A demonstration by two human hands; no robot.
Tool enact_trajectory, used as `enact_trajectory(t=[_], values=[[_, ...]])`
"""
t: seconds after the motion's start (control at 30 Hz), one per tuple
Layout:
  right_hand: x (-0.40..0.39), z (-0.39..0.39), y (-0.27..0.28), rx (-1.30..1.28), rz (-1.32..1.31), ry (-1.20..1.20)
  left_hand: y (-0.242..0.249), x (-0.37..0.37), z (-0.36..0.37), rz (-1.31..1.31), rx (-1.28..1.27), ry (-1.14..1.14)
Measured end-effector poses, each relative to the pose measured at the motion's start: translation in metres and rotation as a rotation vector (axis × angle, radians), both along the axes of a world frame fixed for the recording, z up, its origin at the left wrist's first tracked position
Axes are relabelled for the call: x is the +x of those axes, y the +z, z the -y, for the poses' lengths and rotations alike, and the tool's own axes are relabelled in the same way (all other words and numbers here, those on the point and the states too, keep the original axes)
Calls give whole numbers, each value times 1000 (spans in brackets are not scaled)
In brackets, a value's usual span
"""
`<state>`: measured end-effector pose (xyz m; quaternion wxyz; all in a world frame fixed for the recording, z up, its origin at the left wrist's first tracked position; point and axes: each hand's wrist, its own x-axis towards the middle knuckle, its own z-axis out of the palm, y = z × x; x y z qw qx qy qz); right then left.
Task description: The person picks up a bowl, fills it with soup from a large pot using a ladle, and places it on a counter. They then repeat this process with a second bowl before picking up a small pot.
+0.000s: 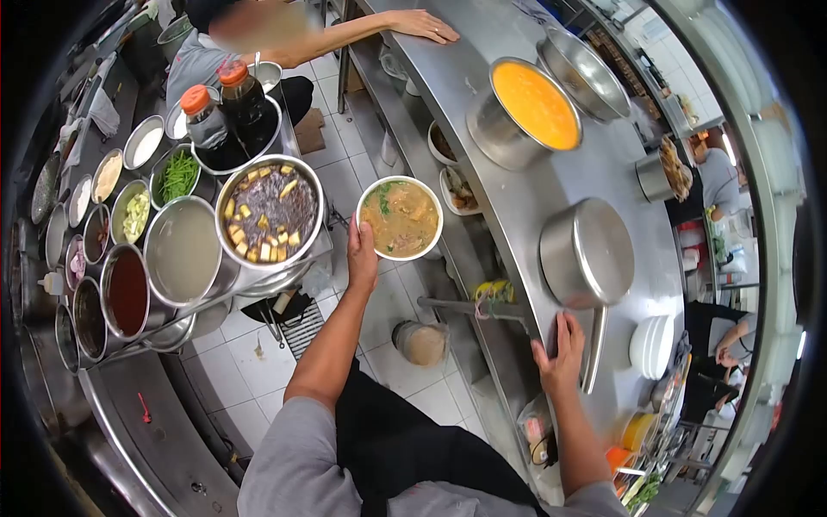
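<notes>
A white bowl of brownish soup with green herbs (400, 218) is held out over the floor by my left hand (363, 256), the thumb on its rim and the other fingers hidden beneath. On the steel counter's edge rests my right hand (562, 353), fingers stretched out and holding nothing. Just beyond those fingertips sits a steel saucepan (594, 250), its handle pointing toward me on the right. Left of the bowl, a steel pot with dark liquid and yellowish chunks (270, 211) stands among the ingredient containers.
A pot of orange liquid (532, 103) and a steel basin (590, 69) stand far along the counter (508, 207). Stacked white bowls (652, 346) are at right. A co-worker's hand (424, 26) lies on the counter's far end. A bucket (422, 342) stands on the tiled floor.
</notes>
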<state>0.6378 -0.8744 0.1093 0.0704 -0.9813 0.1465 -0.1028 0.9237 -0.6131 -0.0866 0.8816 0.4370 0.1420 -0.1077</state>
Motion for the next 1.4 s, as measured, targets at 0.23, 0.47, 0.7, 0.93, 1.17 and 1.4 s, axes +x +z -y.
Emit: enact_trajectory(t=[0.23,0.47,0.7,0.93,1.17,1.4], values=[[2,2,3,20,-74,-26,-75,81,35,91,113,94],[-2,5,1,13,-126,-46,-84,143,68,44,47,132],[-1,5,5,-45,-163,-31,-121,207,98,124,181,228],[-3,5,3,-58,-199,-64,-129,248,119,126,89,215],[-3,4,6,-75,-216,-70,-148,265,144,67,82,213],[-8,4,4,-83,-240,-77,-154,287,154,92,97,223]])
